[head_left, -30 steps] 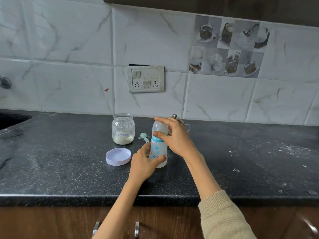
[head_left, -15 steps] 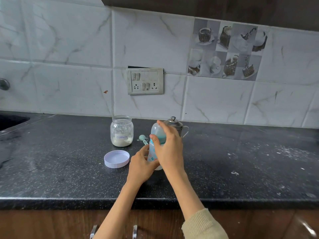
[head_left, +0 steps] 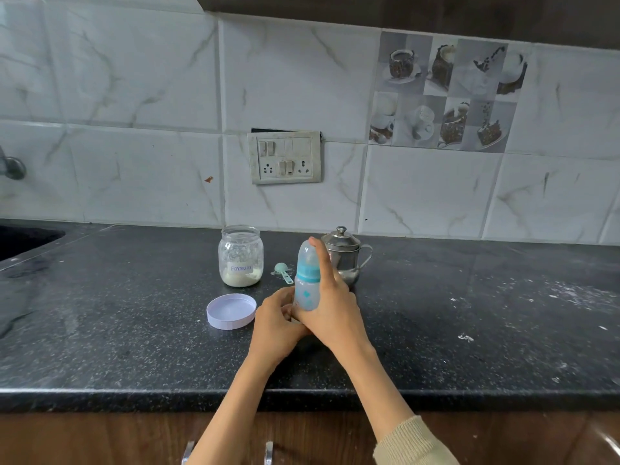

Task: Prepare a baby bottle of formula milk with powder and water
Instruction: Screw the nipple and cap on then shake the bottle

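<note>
A baby bottle [head_left: 307,280] with a blue collar and clear cap stands upright in both hands at the counter's middle. My right hand [head_left: 333,303] wraps its right side, one finger stretched up onto the cap. My left hand [head_left: 276,322] grips the bottle's base from the left. Behind and to the left stands an open glass jar [head_left: 240,256] labelled formula, with white powder at its bottom. A small green scoop [head_left: 282,272] lies between jar and bottle. A steel lidded pot [head_left: 345,256] stands right behind the bottle.
The jar's lilac lid [head_left: 231,311] lies upside down left of my hands. The black granite counter [head_left: 469,323] has powder specks on its right side. A sink [head_left: 20,239] sits at the far left, a switch panel [head_left: 285,157] on the tiled wall.
My right hand has slid from the bottle's top down along its right side, one finger staying on the cap. The steel pot behind has come into view.
</note>
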The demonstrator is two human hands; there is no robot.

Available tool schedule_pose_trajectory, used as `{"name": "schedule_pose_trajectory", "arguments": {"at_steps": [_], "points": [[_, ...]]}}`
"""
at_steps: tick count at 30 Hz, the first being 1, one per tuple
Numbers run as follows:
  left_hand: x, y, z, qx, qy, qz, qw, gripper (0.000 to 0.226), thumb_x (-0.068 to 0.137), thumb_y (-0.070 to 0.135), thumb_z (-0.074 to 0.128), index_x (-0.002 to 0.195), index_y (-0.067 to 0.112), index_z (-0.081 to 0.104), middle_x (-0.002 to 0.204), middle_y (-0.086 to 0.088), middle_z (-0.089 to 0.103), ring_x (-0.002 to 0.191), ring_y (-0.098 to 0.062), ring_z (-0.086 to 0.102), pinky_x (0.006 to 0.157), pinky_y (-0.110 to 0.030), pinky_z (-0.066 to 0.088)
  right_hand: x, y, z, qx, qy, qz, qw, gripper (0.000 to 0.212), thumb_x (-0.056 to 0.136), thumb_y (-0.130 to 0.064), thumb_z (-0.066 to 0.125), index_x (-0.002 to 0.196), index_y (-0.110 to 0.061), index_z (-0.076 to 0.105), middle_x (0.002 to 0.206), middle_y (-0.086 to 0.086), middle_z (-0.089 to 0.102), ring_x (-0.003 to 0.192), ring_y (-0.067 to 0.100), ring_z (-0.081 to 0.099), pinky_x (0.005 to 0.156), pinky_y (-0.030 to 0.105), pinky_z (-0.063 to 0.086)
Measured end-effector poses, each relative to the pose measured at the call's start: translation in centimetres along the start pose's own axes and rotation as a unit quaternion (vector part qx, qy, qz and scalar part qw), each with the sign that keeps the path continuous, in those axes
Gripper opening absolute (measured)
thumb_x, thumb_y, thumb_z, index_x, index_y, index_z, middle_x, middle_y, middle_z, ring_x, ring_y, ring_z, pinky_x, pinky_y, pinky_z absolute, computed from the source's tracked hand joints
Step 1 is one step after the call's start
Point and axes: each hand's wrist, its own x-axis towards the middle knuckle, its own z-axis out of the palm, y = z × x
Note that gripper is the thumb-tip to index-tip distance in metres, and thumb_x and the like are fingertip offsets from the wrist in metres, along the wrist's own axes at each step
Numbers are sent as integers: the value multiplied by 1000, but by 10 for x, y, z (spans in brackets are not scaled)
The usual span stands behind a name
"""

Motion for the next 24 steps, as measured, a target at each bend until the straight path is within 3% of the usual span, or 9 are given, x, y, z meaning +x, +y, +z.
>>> {"name": "schedule_pose_trajectory", "arguments": {"at_steps": [5, 9, 12, 14, 16, 19, 20, 22, 24], "points": [[2, -1, -5, -37, -27, -23, 999, 50, 71, -9, 63, 116, 13, 65, 108, 4, 71, 104, -3, 64, 85, -13, 48, 4, 8, -11, 91, -22, -5, 996, 97, 73, -26, 76, 134, -56, 8, 108, -6, 56, 90, 17, 61, 78, 31, 51], [4, -1, -5, -76, 32, -85, 993, 56, 78, -17, 43, 129, 4, 53, 127, -8, 60, 122, -19, 53, 105, -34, 42, 19, 16, -30, 183, -32, -29, 982, 87, 74, -23, 78, 128, -54, 18, 107, -5, 54, 83, 16, 62, 68, 24, 55], [6, -4, -2, -55, 28, -87, 994, 60, 76, -20, 36, 130, 2, 52, 129, -8, 58, 125, -21, 51, 102, -28, 40, 28, 18, -42, 231, 64, -48, 970, 86, 74, -18, 78, 122, -58, 19, 116, 0, 49, 96, 23, 60, 78, 37, 57], [6, -4, -2, -53, 34, -86, 994, 61, 75, -21, 33, 129, 3, 52, 128, -8, 58, 124, -21, 52, 98, -27, 40, 30, 17, -50, 203, 13, -62, 977, 86, 74, -18, 78, 120, -58, 18, 117, 2, 47, 97, 25, 60, 79, 40, 57], [6, -5, -2, -57, 39, -86, 994, 62, 75, -21, 32, 129, 3, 51, 128, -8, 58, 123, -21, 52, 97, -27, 40, 28, 19, -52, 151, -73, -90, 982, 84, 73, -18, 78, 119, -56, 20, 116, 1, 48, 96, 23, 60, 76, 32, 57], [7, -7, -2, -55, 38, -82, 994, 62, 74, -20, 32, 128, 3, 53, 127, -7, 59, 122, -21, 53, 99, -28, 41, 28, 17, -47, 240, 43, -83, 966, 85, 73, -13, 78, 116, -57, 20, 114, 4, 46, 93, 21, 60, 64, 23, 57], [8, -7, -2, -54, 37, -80, 995, 63, 73, -21, 31, 127, 2, 54, 127, -8, 60, 122, -21, 53, 101, -30, 42, 29, 15, -46, 244, 47, -85, 965, 85, 73, -13, 78, 116, -57, 19, 111, 2, 47, 92, 21, 60, 66, 25, 57], [6, -5, -3, -58, 40, -86, 994, 64, 72, -21, 30, 126, 1, 55, 126, -11, 61, 122, -23, 54, 105, -39, 43, 28, 11, -40, 174, -50, -122, 976, 83, 73, -14, 78, 117, -55, 20, 108, -7, 47, 91, 18, 60, 70, 27, 58], [6, -4, -3, -67, 41, -86, 993, 63, 71, -21, 30, 121, 3, 58, 122, -9, 63, 118, -21, 56, 104, -40, 44, 29, 10, -37, 177, -19, -118, 977, 82, 73, -14, 78, 116, -56, 22, 108, -10, 46, 91, 16, 59, 70, 25, 57]]}}
